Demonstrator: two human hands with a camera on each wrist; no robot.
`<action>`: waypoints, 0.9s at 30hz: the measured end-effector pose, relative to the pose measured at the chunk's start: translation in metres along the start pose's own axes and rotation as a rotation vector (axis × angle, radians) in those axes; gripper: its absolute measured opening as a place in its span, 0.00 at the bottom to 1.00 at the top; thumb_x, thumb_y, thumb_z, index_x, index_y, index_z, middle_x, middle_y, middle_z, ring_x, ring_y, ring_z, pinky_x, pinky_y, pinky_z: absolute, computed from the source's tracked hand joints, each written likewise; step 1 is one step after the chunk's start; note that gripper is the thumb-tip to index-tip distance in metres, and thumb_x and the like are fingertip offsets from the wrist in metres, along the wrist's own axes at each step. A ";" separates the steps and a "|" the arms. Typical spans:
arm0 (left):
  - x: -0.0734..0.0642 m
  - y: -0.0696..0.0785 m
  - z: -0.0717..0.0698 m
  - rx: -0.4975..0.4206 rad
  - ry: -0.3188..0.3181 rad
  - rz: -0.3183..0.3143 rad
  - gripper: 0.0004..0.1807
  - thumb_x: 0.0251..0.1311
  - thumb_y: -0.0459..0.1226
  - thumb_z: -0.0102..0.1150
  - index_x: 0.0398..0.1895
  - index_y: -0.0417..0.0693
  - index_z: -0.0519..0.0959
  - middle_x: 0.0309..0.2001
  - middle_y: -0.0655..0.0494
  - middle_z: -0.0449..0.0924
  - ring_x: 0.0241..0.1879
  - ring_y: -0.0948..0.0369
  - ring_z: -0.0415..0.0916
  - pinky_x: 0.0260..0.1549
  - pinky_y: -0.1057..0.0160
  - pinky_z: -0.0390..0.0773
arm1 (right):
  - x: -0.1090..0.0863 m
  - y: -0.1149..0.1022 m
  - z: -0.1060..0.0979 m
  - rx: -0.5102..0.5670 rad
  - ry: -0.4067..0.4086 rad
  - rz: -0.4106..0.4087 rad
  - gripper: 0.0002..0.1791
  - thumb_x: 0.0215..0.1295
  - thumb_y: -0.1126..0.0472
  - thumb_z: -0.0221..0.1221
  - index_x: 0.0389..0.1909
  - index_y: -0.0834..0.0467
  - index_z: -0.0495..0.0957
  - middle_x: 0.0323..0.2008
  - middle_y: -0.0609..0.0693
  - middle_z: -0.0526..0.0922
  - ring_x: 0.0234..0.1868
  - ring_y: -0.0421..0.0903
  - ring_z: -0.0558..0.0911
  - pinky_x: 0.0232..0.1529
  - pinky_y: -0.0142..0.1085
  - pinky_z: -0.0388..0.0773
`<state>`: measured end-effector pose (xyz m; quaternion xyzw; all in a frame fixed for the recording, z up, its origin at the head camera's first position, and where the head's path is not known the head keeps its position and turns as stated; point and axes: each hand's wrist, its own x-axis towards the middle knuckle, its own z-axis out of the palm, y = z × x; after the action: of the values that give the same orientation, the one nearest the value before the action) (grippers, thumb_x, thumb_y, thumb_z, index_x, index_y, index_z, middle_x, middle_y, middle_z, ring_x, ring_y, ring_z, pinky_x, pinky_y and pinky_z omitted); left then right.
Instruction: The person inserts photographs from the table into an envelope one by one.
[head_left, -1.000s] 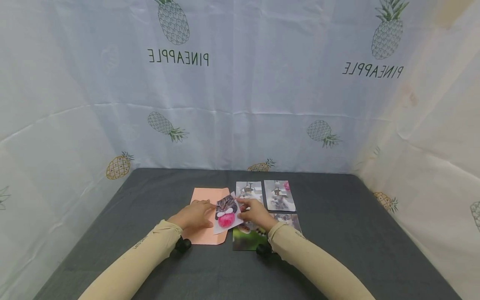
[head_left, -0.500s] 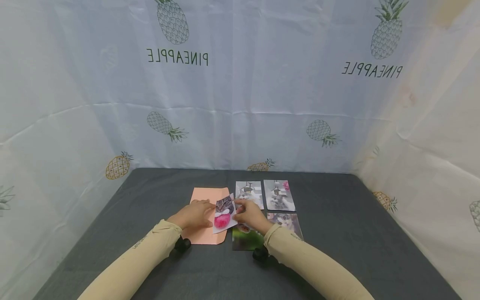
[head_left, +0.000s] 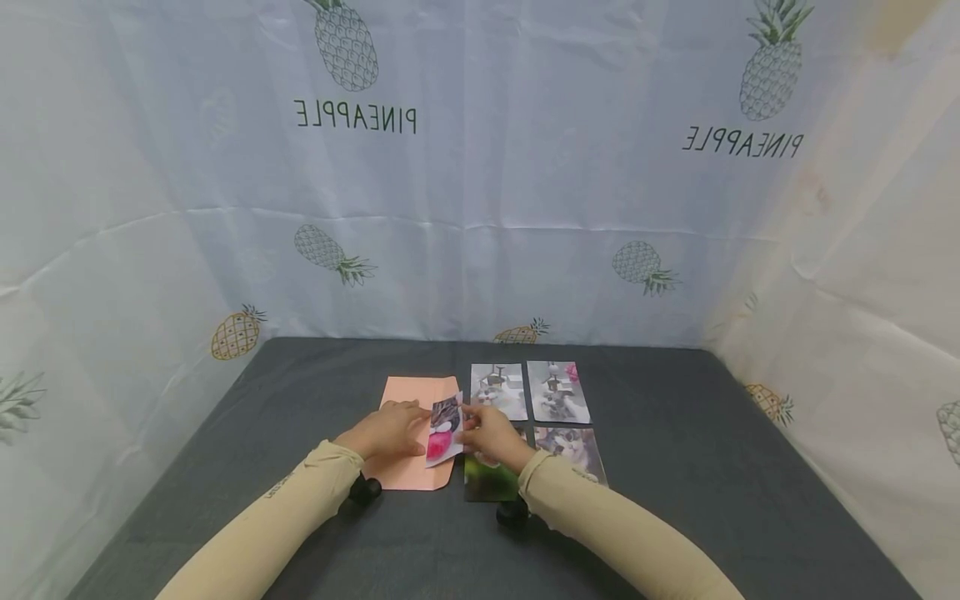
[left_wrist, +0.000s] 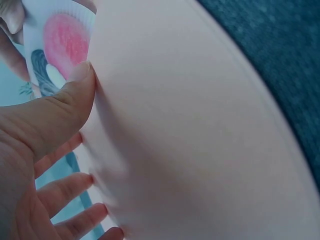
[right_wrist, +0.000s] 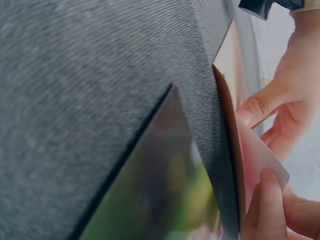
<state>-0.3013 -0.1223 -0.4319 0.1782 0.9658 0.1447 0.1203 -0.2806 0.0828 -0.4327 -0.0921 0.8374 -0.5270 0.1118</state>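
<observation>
A pink envelope [head_left: 401, 475] lies on the dark table, with my left hand [head_left: 386, 427] at its right edge. In the left wrist view, the left thumb [left_wrist: 80, 82] and fingertips hold that edge of the envelope [left_wrist: 200, 125]. A photo card [head_left: 442, 429] showing a tabby cat and a pink pompom stands tilted there, its left part hidden behind the envelope's edge. My right hand [head_left: 491, 433] pinches the card's right side. In the right wrist view, its fingers [right_wrist: 270, 200] grip the card [right_wrist: 257, 150] near a corner.
Right of the envelope lie several photo cards: a pale one [head_left: 498, 392], another with a pink patch [head_left: 558, 392], a cat photo [head_left: 577, 450] and a green one [head_left: 487, 483] partly under the right hand. A pineapple-print curtain [head_left: 465, 183] surrounds the table [head_left: 675, 450].
My right hand has moved left with the photo card, and less of the card shows beside the envelope. More of the cat photo on the table is uncovered. The left hand has stayed put.
</observation>
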 end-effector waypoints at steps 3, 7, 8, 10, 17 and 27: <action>0.000 0.000 0.001 -0.011 -0.001 -0.005 0.35 0.53 0.48 0.69 0.65 0.52 0.73 0.71 0.45 0.63 0.70 0.42 0.58 0.63 0.38 0.63 | 0.000 -0.002 0.000 -0.020 -0.009 -0.002 0.32 0.61 0.73 0.61 0.67 0.66 0.66 0.32 0.53 0.73 0.21 0.39 0.80 0.18 0.28 0.75; 0.000 0.000 0.001 -0.013 0.003 -0.003 0.34 0.53 0.48 0.69 0.65 0.51 0.73 0.71 0.45 0.63 0.69 0.42 0.58 0.64 0.39 0.63 | 0.002 -0.004 0.002 -0.034 -0.025 0.004 0.31 0.62 0.74 0.59 0.67 0.67 0.65 0.34 0.54 0.73 0.22 0.39 0.79 0.23 0.30 0.80; 0.000 0.000 0.001 -0.013 0.005 -0.001 0.34 0.53 0.48 0.69 0.65 0.51 0.73 0.71 0.45 0.63 0.69 0.42 0.58 0.64 0.39 0.63 | 0.002 -0.004 0.002 -0.033 -0.028 0.004 0.31 0.62 0.75 0.59 0.67 0.68 0.65 0.34 0.55 0.73 0.23 0.39 0.79 0.24 0.31 0.80; 0.000 0.000 0.001 -0.011 0.009 0.004 0.34 0.53 0.48 0.69 0.65 0.51 0.73 0.70 0.45 0.63 0.69 0.42 0.58 0.64 0.39 0.63 | 0.004 -0.005 0.004 -0.025 -0.031 0.003 0.31 0.61 0.76 0.58 0.67 0.68 0.65 0.35 0.55 0.74 0.25 0.39 0.79 0.27 0.32 0.82; -0.001 -0.001 0.001 -0.005 0.016 0.015 0.33 0.54 0.47 0.69 0.64 0.51 0.73 0.70 0.45 0.64 0.69 0.43 0.59 0.64 0.40 0.63 | 0.004 -0.008 0.011 0.059 -0.016 0.050 0.32 0.59 0.79 0.57 0.67 0.70 0.64 0.31 0.53 0.71 0.25 0.40 0.74 0.29 0.35 0.83; -0.003 0.000 -0.001 -0.010 0.011 0.026 0.34 0.53 0.46 0.69 0.64 0.48 0.73 0.70 0.43 0.63 0.69 0.40 0.58 0.63 0.38 0.62 | 0.008 -0.009 0.020 -0.001 -0.008 0.048 0.30 0.57 0.78 0.61 0.63 0.73 0.68 0.28 0.55 0.75 0.26 0.45 0.82 0.30 0.38 0.84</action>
<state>-0.2992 -0.1239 -0.4310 0.1892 0.9634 0.1518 0.1140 -0.2821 0.0596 -0.4342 -0.0741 0.8393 -0.5232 0.1278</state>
